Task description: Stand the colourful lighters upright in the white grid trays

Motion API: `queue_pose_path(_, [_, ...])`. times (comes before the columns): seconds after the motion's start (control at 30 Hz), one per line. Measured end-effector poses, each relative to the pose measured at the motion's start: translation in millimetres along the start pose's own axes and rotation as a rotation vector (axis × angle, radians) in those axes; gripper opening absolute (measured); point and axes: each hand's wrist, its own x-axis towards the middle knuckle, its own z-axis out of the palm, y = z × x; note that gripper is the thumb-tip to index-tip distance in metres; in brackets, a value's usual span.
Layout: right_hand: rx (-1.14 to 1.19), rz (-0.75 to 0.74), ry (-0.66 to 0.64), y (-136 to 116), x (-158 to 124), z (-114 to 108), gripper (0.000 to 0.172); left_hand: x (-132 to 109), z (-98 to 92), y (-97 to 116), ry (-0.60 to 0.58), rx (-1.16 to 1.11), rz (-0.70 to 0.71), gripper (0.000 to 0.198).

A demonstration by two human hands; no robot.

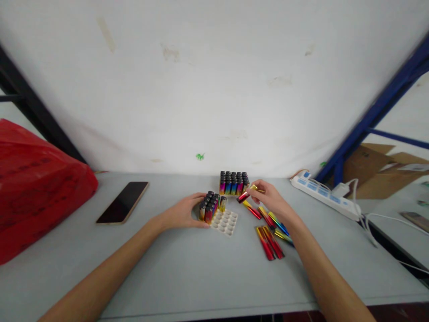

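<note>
My left hand (pixel 187 212) is curved round the left side of a white tray (pixel 228 222) with round hollows, its thumb along the front edge. Upright lighters (pixel 208 213) with black tops fill the tray's left part, and the right part shows bare hollows. Between the fingertips of my right hand (pixel 263 195) is a red and gold lighter (pixel 244 196), tilted above the table. Several loose lighters in red, gold and blue (pixel 267 218) lie below that hand, with a red pair (pixel 269 242) nearer the front. Behind the tray stands a full block of lighters (pixel 233 183).
A dark phone (pixel 123 202) lies on the grey table (pixel 187 277) at the left, beside a red plastic bag (pixel 40 188). At the right are a white power strip (pixel 325 197) with cables and a blue metal frame (pixel 368 112). A white wall rises behind.
</note>
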Motion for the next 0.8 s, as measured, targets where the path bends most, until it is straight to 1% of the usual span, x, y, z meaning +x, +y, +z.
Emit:
queue_pose_path(0.07, [0.288, 0.07, -0.049, -5.6, -2.3, 4.0, 0.028, -0.3, -0.5, 0.7, -0.002, 0.007, 0.011, 0.09])
queue_pose_path(0.17, [0.606, 0.185, -0.096, -12.5, -5.3, 12.0, 0.031, -0.5, -0.8, 1.7, 0.001, 0.021, 0.03, 0.087])
queue_pose_path(0.23, [0.733, 0.248, -0.111, -14.7, -5.5, 16.5, 0.03, -0.4, -0.3, 1.6, 0.001, 0.03, 0.034, 0.088])
queue_pose_path(0.3, [0.812, 0.306, -0.124, -15.2, -4.4, 19.8, 0.028, -0.1, 0.5, 0.9, 0.003, 0.035, 0.025, 0.088])
queue_pose_path(0.43, [0.917, 0.388, -0.126, -14.6, -1.7, 24.4, 0.027, 0.0, 1.6, -0.9, 0.004, 0.018, 0.034, 0.086])
queue_pose_path(0.5, [0.953, 0.404, -0.12, -14.4, -1.5, 26.0, 0.024, -0.1, 1.6, -1.2, 0.014, 0.003, 0.036, 0.087])
queue_pose_path(0.57, [0.955, 0.402, -0.142, -13.9, -2.1, 27.1, 0.02, -0.2, 1.2, -1.0, 0.018, -0.009, 0.041, 0.087])
queue_pose_path(0.67, [0.911, 0.381, -0.2, -11.3, -3.8, 29.8, 0.02, -0.2, 0.6, -0.2, 0.007, -0.013, 0.047, 0.085])
queue_pose_path(0.73, [0.843, 0.348, -0.225, -8.5, -5.2, 33.5, 0.024, 0.0, 0.3, 0.3, -0.006, 0.001, 0.031, 0.086])
queue_pose_path(0.8, [0.726, 0.297, -0.239, -5.7, -6.5, 39.0, 0.031, 0.1, 0.3, 0.6, -0.015, 0.013, 0.019, 0.088])
